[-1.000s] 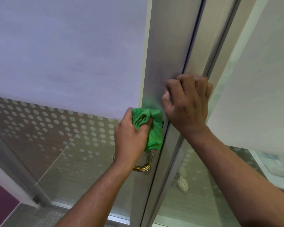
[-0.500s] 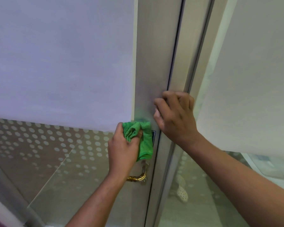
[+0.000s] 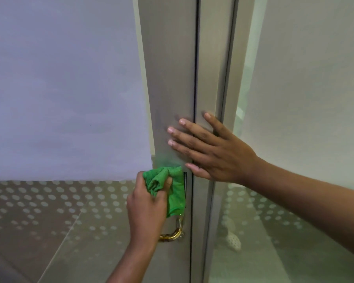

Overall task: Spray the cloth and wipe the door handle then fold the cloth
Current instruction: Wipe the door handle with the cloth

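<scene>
My left hand grips a bunched green cloth and presses it against the metal door frame, just above the brass door handle. The cloth covers the upper part of the handle; only the curved lower end shows below my fingers. My right hand lies flat with fingers spread on the frame, across the dark seam between the door and the jamb, a little above and to the right of the cloth. No spray bottle is in view.
A pale blind covers the upper glass on the left. Below it is frosted glass with a white dot pattern. Another glass panel stands to the right of the jamb.
My right hand has gone from a closed fist on the frame edge to a flat, spread palm. The left hand keeps the cloth at the handle. The view has shifted.
</scene>
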